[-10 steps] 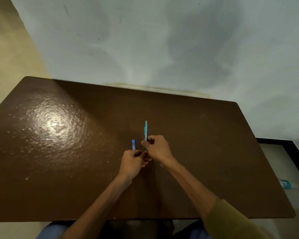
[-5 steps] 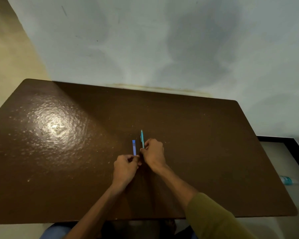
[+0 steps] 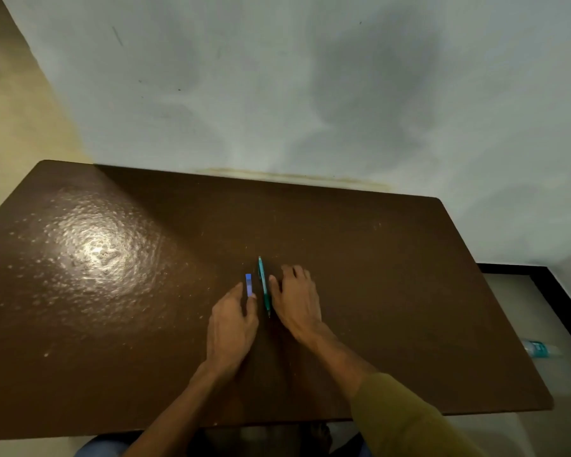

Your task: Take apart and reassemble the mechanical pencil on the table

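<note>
Glossy brown desk [image 3: 112, 324], pitted and glare-struck at left, carries a slim teal mechanical pencil [image 3: 262, 285] lying at frame centre between flat, open, empty hands, left hand [image 3: 233, 328] touching a small blue rectangular piece [image 3: 249, 285], right hand [image 3: 295, 300] beside.

Glossy brown table [image 3: 376, 291] against pale stained wall [image 3: 310, 94].

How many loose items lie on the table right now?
2: the teal pencil lies flat between both hands, and a small blue piece sits just left of it, at the left hand's fingertips. Smaller parts could be hidden under the hands.
</note>
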